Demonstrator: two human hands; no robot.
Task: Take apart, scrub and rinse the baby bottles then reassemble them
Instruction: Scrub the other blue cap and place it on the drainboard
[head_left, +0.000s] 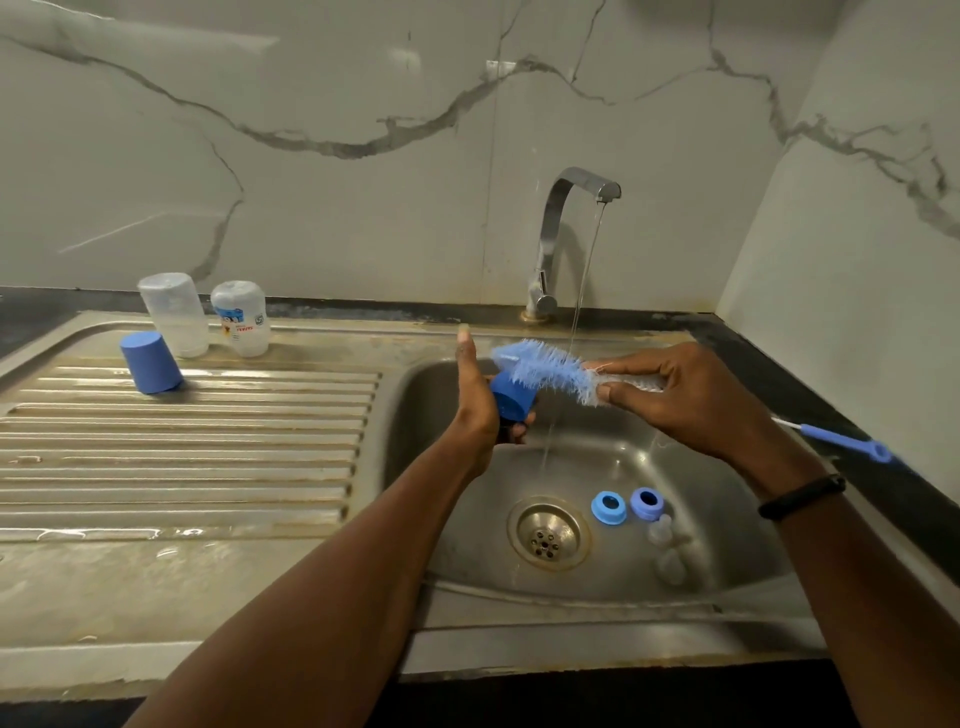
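Gripped in the left hand (475, 410), a blue bottle cap (511, 397) is held over the sink basin (727, 545), its open end turned toward the brush. The cap is clasped between palm and curled fingers, while the thumb stands straight up. A blue bottle brush (545, 366) is pinched by the right hand (691, 395) at the neck just behind the bristles, and its bristled head is laid against the top of the cap. The brush's blue handle (852, 444) juts out past the right wrist, over the dark surface (779, 374) beside the sink. A black band (802, 496) is worn on that wrist.

A thin stream of water (576, 322) is seen falling from the chrome tap (556, 244), between the two hands, toward the drain (548, 535). Two blue screw rings (609, 507) are lying side by side on the basin floor, right of the drain, with clear teats (667, 545) near them. On the ribbed drainboard (182, 452) at the left, two clear bottles (174, 314) are stood upside down next to each other, and a second blue cap (150, 362) is set mouth down just in front of them.
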